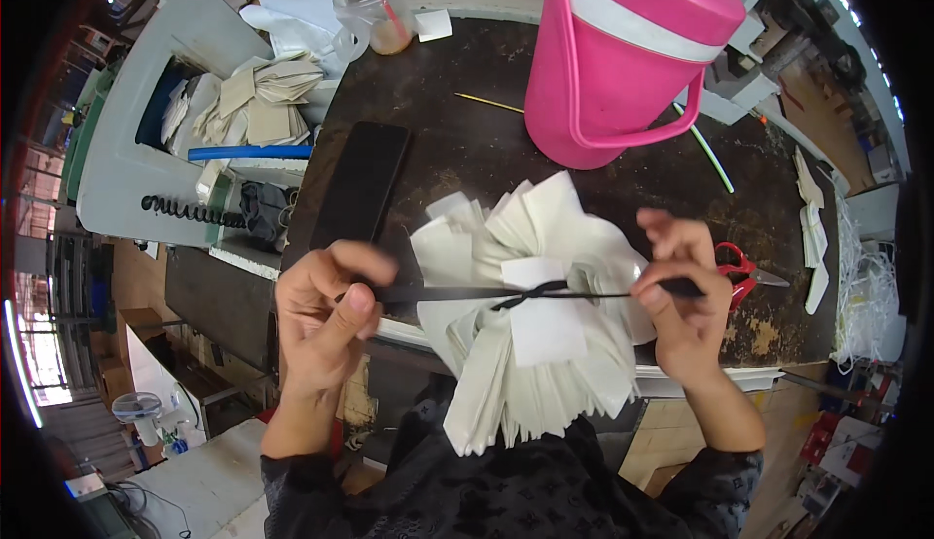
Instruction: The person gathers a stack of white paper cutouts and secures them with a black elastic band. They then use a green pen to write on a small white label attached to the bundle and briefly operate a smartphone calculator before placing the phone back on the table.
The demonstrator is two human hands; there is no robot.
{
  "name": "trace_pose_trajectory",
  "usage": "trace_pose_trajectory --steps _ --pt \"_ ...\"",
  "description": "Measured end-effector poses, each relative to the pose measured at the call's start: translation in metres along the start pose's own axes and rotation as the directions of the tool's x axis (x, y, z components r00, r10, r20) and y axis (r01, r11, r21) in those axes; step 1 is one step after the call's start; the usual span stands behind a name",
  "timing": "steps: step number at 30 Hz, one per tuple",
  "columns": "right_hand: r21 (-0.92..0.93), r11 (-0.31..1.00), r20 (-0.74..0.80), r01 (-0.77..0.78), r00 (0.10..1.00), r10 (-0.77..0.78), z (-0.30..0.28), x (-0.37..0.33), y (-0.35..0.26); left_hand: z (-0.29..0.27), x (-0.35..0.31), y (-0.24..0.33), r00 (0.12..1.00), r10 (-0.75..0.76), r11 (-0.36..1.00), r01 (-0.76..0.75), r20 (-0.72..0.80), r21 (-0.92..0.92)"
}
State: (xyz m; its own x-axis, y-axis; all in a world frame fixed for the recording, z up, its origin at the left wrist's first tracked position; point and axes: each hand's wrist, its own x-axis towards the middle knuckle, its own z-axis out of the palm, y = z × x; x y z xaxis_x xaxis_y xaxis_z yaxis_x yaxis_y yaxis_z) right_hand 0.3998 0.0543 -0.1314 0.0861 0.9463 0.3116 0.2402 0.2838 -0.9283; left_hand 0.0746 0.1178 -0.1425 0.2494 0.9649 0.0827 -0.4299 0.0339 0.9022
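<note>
A bundle of white folded pieces, cloth or paper I cannot tell which, fans out at the near edge of the dark table and overhangs it toward my lap. Across its middle runs a black strip, crossed or knotted near the centre. My left hand pinches the strip's left end between thumb and fingers, slightly blurred. On the other side my right hand grips the right end, its thumb and forefinger closed and other fingers raised. Between the hands the strip looks stretched straight.
Behind the bundle stands a pink cooler jug. Red-handled scissors lie beside my right hand. A black phone lies at left, near a plastic cup with a straw. More pale pieces fill an opening in the grey machine.
</note>
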Motion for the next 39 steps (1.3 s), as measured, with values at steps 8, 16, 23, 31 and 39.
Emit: trace_pose_trajectory --steps 8,16,23,31,39 --pt "0.685 0.718 0.331 -0.122 0.93 -0.158 0.013 0.016 0.005 0.016 0.019 0.005 0.961 -0.14 0.969 0.182 0.24 -0.165" --pt "0.54 0.839 0.368 -0.066 0.915 -0.164 0.015 0.025 0.008 0.005 0.019 -0.019 0.983 0.003 0.999 0.006 0.185 -0.047" --pt "-0.183 0.848 0.475 0.497 0.8 -0.366 0.022 0.008 -0.032 0.023 0.006 0.005 0.768 0.389 0.675 -0.614 0.509 0.41" --pt "-0.613 0.765 0.063 0.199 0.977 -0.203 0.065 -0.115 -0.029 0.016 -0.017 -0.014 0.763 0.33 0.306 -0.643 0.555 0.702" --pt "-0.94 0.308 0.032 0.143 0.94 -0.34 0.027 -0.07 -0.03 0.042 -0.023 -0.038 0.863 0.32 0.381 -0.495 0.391 0.781"
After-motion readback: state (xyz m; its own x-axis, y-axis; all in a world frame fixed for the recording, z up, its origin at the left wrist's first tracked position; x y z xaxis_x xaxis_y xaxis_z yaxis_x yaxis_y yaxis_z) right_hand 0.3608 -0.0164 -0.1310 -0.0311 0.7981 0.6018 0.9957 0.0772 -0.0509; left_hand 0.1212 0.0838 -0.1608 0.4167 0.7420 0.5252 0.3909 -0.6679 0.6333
